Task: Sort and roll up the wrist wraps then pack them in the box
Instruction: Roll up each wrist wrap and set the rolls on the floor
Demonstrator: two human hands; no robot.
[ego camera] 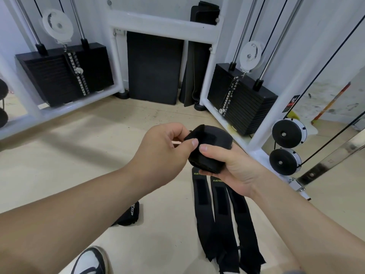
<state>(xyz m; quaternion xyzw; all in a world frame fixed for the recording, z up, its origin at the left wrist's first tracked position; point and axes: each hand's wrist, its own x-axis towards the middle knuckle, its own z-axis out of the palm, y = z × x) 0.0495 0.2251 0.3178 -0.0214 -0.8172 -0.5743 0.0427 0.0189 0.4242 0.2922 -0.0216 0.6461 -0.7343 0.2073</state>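
- One black wrist wrap (209, 149) was nearly rolled: it sat as a thick coil in the air between both hands, above the pale floor (59, 165).
- The right hand (235, 167) cupped the coil from beneath, its thumb pressed on the near face of the roll and the other fingers curled behind it, mostly hidden.
- The left hand (164, 147) pinched the loose end flap of the same wrap between thumb and forefinger, at the upper left of the coil; the remaining fingers were curled in.
- I judged this wrap to be at its last step, the tail about to be pressed down to close the roll.
- Three flat wrist wraps (223, 214) lay side by side on the floor just below the hands, unrolled, hook-and-loop patches facing up and yellow lettering at their far ends; these were left to do.
- A small dark bundle with white lettering (130, 214) lay on the floor under the left forearm; whether it was a finished roll could not be told.
- No box was in view, so packing had not visibly begun.
- Overall the task looked to be in its early part: sorting seemingly done, rolling barely under way.
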